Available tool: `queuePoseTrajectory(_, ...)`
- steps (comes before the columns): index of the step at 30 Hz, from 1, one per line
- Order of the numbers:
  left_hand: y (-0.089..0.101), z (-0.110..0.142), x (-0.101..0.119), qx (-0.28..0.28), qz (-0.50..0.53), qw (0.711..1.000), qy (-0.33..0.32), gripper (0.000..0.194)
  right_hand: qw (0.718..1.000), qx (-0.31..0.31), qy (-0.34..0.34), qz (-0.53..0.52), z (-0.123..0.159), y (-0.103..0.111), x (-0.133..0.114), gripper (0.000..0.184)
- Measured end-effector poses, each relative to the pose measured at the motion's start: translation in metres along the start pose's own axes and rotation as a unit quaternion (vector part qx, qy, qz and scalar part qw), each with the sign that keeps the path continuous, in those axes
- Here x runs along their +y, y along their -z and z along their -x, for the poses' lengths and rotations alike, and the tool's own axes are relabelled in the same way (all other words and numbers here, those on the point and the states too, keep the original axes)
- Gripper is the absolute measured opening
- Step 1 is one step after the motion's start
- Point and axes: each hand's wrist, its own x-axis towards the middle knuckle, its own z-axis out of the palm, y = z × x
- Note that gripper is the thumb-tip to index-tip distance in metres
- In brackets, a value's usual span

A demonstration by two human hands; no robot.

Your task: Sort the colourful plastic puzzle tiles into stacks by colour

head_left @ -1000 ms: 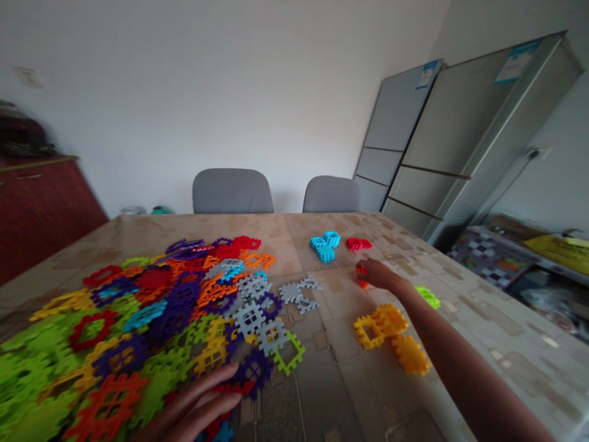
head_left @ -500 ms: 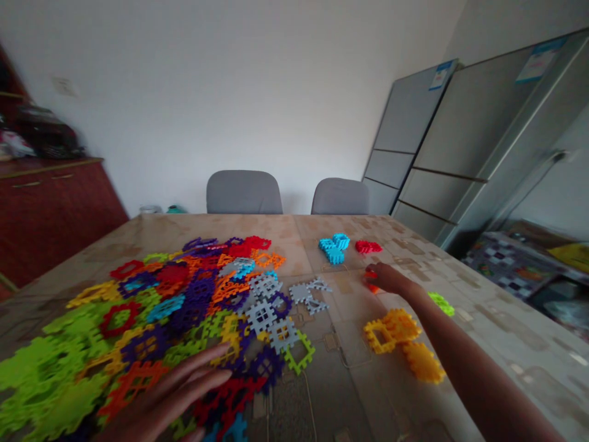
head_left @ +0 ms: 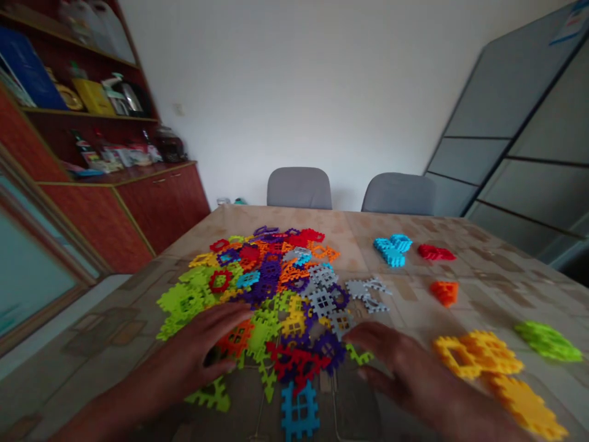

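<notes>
A heap of flat, toothed plastic building pieces in many colours lies between my hands. My left hand (head_left: 207,337) is at the heap's near left edge, thumb apart from the fingers, holding nothing visible. Its fingertips are by an orange window piece (head_left: 238,337). Open too, my right hand (head_left: 396,362) reaches in from the right beside a grey window piece (head_left: 340,324) and a light green piece (head_left: 359,355), which its fingers partly cover. Red pieces (head_left: 299,362) and a blue window piece (head_left: 300,410) lie nearest me. Whether either hand touches a piece, I cannot tell.
Sorted by colour on the table's right are blue pieces (head_left: 392,250), red pieces (head_left: 436,252), orange pieces (head_left: 445,293), yellow pieces (head_left: 499,356) and light green pieces (head_left: 547,341). Grey chairs (head_left: 299,188) stand behind the table. A red-brown cabinet (head_left: 165,212) is at the left.
The view has swung left. My right hand has come back from the orange pieces at the right to the heap's near right edge. My left hand stays by the heap.
</notes>
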Motion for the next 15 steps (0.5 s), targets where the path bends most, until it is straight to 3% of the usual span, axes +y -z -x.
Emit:
queuePoseTrajectory(2,-0.011,0.001,-0.002,-0.024,-0.014,1.000,0.000,0.065,0.998,-0.047,0.043,-0.007,-0.012,-0.023,-0.027,0.045)
queuePoseTrajectory(5,-0.017,0.001,-0.006,0.001,-0.016,1.000,0.009,0.058,0.995,-0.067,0.078,0.010,-0.030,-0.044,-0.040,0.040)
queuePoseTrajectory(10,-0.017,0.006,0.012,0.098,-0.007,0.995,0.021,0.057,0.997,-0.007,0.081,-0.007,-0.043,-0.048,-0.026,0.033)
queuePoseTrajectory(12,-0.019,0.012,0.028,0.094,0.013,0.995,0.019,0.058,0.996,0.019,0.082,-0.028,-0.043,-0.047,-0.020,0.033)
queuePoseTrajectory(15,-0.024,0.022,0.056,0.036,0.101,0.994,0.006,0.063,0.994,0.042,0.090,-0.040,-0.040,-0.049,-0.016,0.030)
